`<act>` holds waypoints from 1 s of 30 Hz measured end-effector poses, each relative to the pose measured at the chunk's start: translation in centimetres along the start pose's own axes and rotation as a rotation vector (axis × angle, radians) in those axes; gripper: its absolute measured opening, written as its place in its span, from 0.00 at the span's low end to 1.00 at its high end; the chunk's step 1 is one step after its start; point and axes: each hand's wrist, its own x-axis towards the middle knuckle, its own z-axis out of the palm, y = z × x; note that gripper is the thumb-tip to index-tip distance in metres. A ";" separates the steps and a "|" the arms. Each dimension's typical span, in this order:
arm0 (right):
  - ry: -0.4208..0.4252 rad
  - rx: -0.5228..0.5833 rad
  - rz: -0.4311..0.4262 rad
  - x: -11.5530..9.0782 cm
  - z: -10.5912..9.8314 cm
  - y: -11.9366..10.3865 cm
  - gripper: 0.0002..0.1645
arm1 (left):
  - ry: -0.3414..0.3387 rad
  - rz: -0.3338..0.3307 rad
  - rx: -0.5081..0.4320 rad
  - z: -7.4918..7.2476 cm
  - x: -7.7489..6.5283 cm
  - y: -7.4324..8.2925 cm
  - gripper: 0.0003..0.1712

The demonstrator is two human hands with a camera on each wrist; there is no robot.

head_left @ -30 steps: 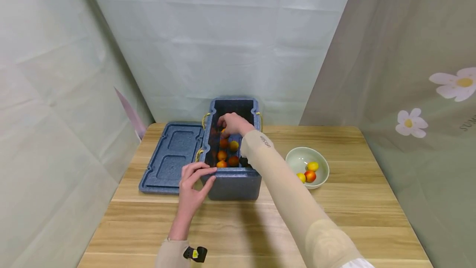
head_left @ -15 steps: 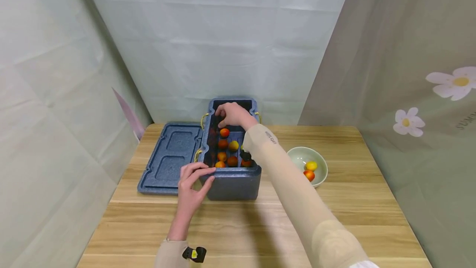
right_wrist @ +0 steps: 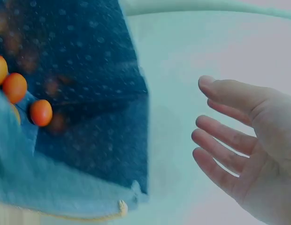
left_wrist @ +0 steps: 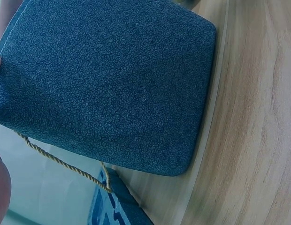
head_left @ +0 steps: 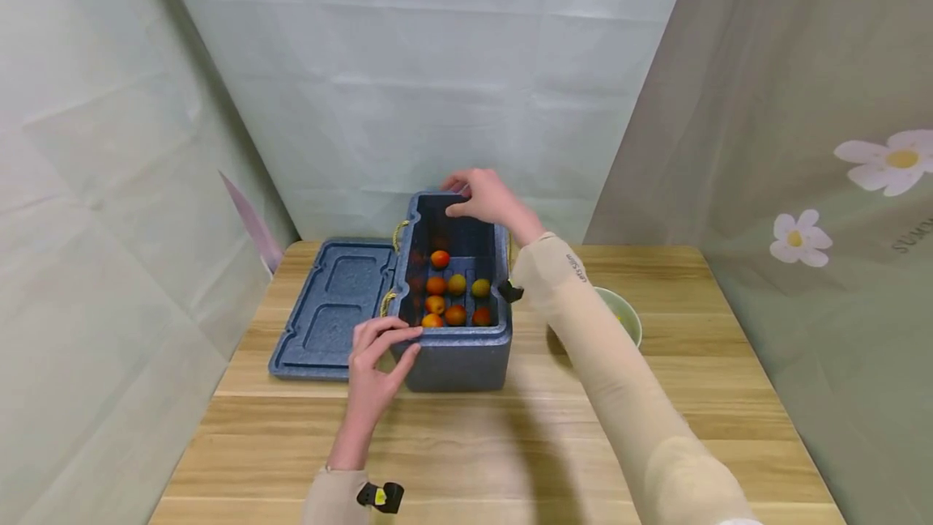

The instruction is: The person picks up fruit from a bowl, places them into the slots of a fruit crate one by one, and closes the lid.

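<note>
A dark blue storage box [head_left: 456, 363] stands lidless on the wooden table, its long side running away from me. Several small round fruits [head_left: 435, 305], red, orange and yellow, lie on its floor, mostly toward the near end. One red-orange fruit [right_wrist: 41, 112] sits farther back than the others. My left hand [head_left: 377, 359] grips the near left corner of the box, fingers at the rim and thumb against the front wall. Over the far end of the box my right hand [head_left: 490, 197] hovers, fingers spread and nothing in them.
Left of the box lies its flat blue lid [head_left: 331, 339]. A pale bowl [head_left: 632, 322] with fruit stands to the right, partly hidden by my right sleeve. Yellow rope handles [head_left: 389, 304] hang at the box sides. Pale cloth walls [head_left: 466, 87] enclose the table.
My right hand has let go of the red-orange fruit, then risen out of the box toward its far rim. That fruit stays on the box floor. My left hand keeps its place.
</note>
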 end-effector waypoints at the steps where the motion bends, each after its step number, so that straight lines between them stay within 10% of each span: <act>1: 0.009 0.005 0.000 -0.2 -0.3 0.2 0.26 | 0.001 0.001 0.001 0.0 0.0 0.0 0.19; 15: 0.134 -0.019 0.007 -5.6 -3.7 4.9 0.23 | 0.008 0.003 0.017 -0.2 -0.2 -0.3 0.20; 30: 0.057 -0.109 0.144 -10.8 -1.0 12.1 0.22 | 0.016 0.002 0.025 -0.6 -0.3 -0.2 0.20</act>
